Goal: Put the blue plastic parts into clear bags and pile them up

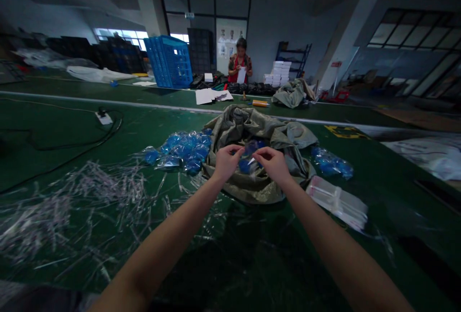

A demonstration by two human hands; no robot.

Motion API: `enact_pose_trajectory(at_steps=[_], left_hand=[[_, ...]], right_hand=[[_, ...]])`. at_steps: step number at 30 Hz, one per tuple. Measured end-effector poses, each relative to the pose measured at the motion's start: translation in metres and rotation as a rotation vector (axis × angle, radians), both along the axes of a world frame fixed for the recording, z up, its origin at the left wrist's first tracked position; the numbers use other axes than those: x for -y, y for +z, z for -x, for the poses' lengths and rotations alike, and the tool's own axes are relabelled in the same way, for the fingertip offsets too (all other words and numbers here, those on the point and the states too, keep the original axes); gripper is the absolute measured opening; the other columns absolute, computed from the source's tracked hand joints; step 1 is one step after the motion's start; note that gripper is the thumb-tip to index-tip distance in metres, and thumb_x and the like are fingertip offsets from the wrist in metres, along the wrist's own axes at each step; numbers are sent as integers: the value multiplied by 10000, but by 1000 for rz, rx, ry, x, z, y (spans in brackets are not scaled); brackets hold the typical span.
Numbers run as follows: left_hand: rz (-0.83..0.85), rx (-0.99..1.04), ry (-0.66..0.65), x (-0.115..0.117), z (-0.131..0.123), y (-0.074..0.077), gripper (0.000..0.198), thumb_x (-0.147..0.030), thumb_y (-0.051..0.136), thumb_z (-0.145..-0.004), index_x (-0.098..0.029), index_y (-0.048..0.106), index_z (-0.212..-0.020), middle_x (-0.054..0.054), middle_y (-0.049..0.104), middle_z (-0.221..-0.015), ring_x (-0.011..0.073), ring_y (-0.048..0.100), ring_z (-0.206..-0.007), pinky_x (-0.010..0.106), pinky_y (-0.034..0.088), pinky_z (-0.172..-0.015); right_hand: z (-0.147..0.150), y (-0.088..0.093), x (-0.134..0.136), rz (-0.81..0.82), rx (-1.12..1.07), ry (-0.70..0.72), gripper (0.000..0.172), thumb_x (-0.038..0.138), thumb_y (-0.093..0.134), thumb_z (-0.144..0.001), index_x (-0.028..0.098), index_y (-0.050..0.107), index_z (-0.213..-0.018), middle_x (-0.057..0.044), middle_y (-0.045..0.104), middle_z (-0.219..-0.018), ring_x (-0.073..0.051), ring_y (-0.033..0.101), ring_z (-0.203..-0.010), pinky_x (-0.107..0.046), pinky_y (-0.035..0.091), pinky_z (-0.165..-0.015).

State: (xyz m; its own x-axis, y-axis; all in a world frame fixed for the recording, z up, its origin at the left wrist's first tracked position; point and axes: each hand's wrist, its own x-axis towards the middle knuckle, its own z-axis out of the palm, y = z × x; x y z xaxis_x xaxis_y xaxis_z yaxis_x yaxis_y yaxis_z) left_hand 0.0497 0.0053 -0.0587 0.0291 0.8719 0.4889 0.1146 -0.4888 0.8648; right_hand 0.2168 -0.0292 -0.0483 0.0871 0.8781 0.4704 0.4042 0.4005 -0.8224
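Note:
Both of my hands are raised over an open grey-green woven sack (252,192) on the green table. Between them is a clear plastic bag (246,165) with something round and blue in it. My left hand (227,162) pinches the bag's left upper edge with thumb and forefinger. A small white strip shows at the fingertips of my right hand (274,162), which pinches the bag's other side. More blue items lie inside the sack, partly hidden. Left of the sack is a pile of bagged blue items (185,149); a smaller group of bagged blue items (332,162) lies to its right.
Thin clear strips (104,187) are strewn across the left and front. A bundle of flat clear bags (338,201) lies at right. A power strip (103,118) with a black cable is at far left. Beyond stand a blue crate (169,62) and a person (240,65) holding something white.

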Motion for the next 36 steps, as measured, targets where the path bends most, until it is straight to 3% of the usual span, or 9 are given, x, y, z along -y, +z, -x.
enact_pose_trajectory(at_steps=[4, 8, 14, 20, 27, 29, 32, 34, 36], left_hand=[[-20, 93, 60, 7, 1, -13, 220, -355, 632, -795, -167, 729, -853, 57, 732, -862, 187, 656, -819, 288, 486, -727], [24, 184, 2, 11, 5, -22, 224, -360, 646, -777, -151, 705, -834, 65, 724, -844, 180, 660, -811, 295, 501, -754], [245, 428, -132, 21, 11, -37, 233, -382, 640, -760, -159, 581, -794, 45, 709, -745, 177, 683, -694, 325, 547, -673], [416, 439, -160, 29, 11, -57, 273, -375, 692, -705, -162, 560, -815, 46, 715, -719, 192, 695, -663, 309, 542, -598], [497, 318, -151, 28, 16, -68, 256, -383, 665, -726, -164, 555, -802, 66, 714, -754, 215, 696, -690, 358, 552, -627], [391, 162, -52, 28, 19, -67, 233, -368, 647, -753, -162, 567, -825, 67, 699, -766, 211, 687, -710, 364, 546, -658], [-44, -181, 145, 31, 19, -61, 196, -296, 625, -797, -162, 607, -938, 94, 678, -935, 216, 648, -903, 385, 510, -818], [-341, -430, 106, 34, 16, -54, 186, -241, 582, -836, -177, 626, -1005, 100, 660, -1039, 223, 593, -1025, 400, 458, -917], [-516, -641, -19, 36, 10, -47, 190, -208, 536, -867, -193, 645, -1021, 89, 667, -1058, 225, 572, -1037, 404, 433, -936]], right_hand=[[1, -1, 4, -3, -7, -37, 260, 424, 683, -715, 167, 691, -752, -55, 710, -758, -193, 633, -704, -321, 495, -687], [1, -6, 10, 29, -29, 11, 259, 418, 675, -725, 167, 698, -784, -58, 720, -793, -198, 648, -740, -322, 500, -714], [0, -41, 17, 143, -188, 33, 268, 426, 708, -682, 170, 669, -750, -55, 711, -762, -199, 654, -736, -337, 513, -730], [2, -76, 21, 235, -393, 52, 348, 480, 723, -658, 179, 637, -812, -29, 694, -738, -177, 652, -686, -350, 546, -725], [5, -87, 24, 242, -481, 46, 369, 505, 731, -657, 174, 681, -810, -52, 717, -767, -192, 672, -721, -370, 559, -766], [5, -89, 25, 248, -483, 53, 345, 493, 734, -658, 183, 695, -805, -57, 725, -778, -206, 680, -733, -379, 561, -770], [5, -90, 26, 246, -422, 31, 325, 483, 726, -662, 189, 708, -800, -62, 731, -773, -224, 686, -737, -381, 562, -750], [7, -88, 27, 239, -377, 18, 317, 471, 715, -668, 182, 712, -797, -64, 732, -765, -227, 684, -726, -374, 560, -729], [8, -86, 28, 226, -352, 25, 296, 444, 699, -680, 175, 714, -801, -65, 734, -778, -221, 682, -729, -364, 555, -730]])
